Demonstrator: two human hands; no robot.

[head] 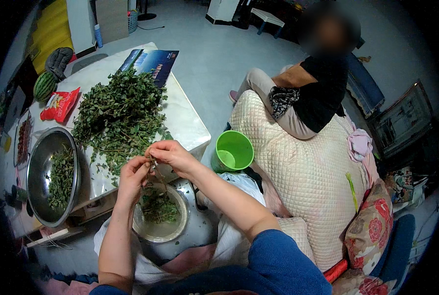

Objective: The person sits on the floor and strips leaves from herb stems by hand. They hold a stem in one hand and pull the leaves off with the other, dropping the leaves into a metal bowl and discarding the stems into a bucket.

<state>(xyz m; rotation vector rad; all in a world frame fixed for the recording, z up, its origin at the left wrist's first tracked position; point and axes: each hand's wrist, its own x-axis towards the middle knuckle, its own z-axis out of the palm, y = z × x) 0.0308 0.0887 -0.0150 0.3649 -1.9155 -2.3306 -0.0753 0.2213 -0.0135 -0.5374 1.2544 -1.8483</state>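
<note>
My left hand [135, 176] and my right hand [171, 156] meet above a metal pot [183, 221], with fingertips pinched around a thin plant stem [159, 176]. Stems and leaves [160, 208] lie inside that pot, below my hands. Just beyond my fingers a large heap of leafy green plants [120, 107] spreads over the white marble-look table [186, 110]. To the left, a stainless steel bowl [51, 134] stands at the table's edge with a smaller pile of picked greens [61, 180] in it.
A green plastic bin [235, 149] stands right of the table. Another person [311, 96] sits on a couch with a quilted cover [296, 173]. A red snack bag [60, 105], a watermelon [44, 86] and a printed blue folder [156, 62] rest on the table.
</note>
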